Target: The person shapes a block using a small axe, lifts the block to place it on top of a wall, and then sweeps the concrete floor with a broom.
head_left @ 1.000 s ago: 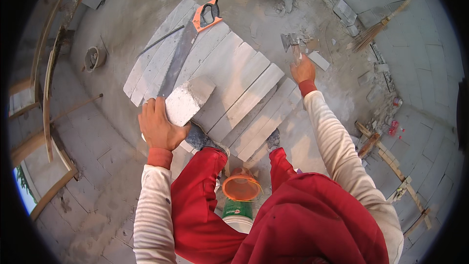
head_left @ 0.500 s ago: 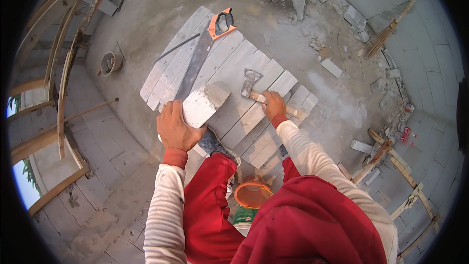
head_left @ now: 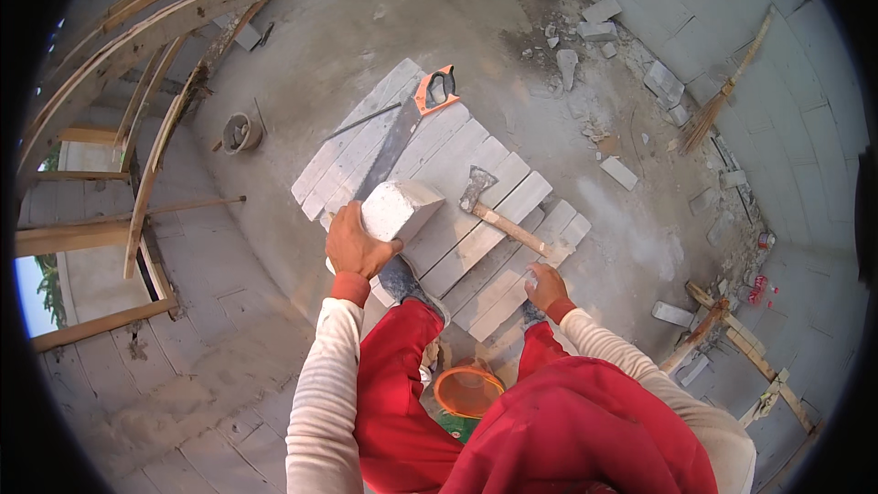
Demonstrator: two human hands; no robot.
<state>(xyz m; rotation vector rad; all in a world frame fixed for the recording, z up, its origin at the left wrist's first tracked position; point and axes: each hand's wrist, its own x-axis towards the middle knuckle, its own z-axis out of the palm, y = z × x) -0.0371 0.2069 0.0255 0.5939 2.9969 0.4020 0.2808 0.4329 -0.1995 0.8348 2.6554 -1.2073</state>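
My left hand (head_left: 361, 247) grips the near-left edge of a pale, chunky block (head_left: 398, 210) resting on several long grey-white blocks (head_left: 498, 165) laid side by side. An axe (head_left: 508, 229) with a wooden handle lies across these blocks, right of the held block. My right hand (head_left: 547, 285) is just below the handle's end, apart from it, with its fingers loosely curved and apart. A handsaw (head_left: 434, 91) with an orange-and-black handle lies behind the held block, beside a thin dark bar (head_left: 361, 119).
An orange container (head_left: 468, 391) stands between my legs. Timber framing (head_left: 146, 174) lines the left. A bucket (head_left: 241, 133) stands on the floor at back left. A straw broom (head_left: 718, 101) leans by the right wall; broken block pieces (head_left: 663, 84) lie along it.
My right hand brought the axe in from the right onto the blocks, let go of it and moved down toward me. My left hand still grips the pale block. The view has shifted.
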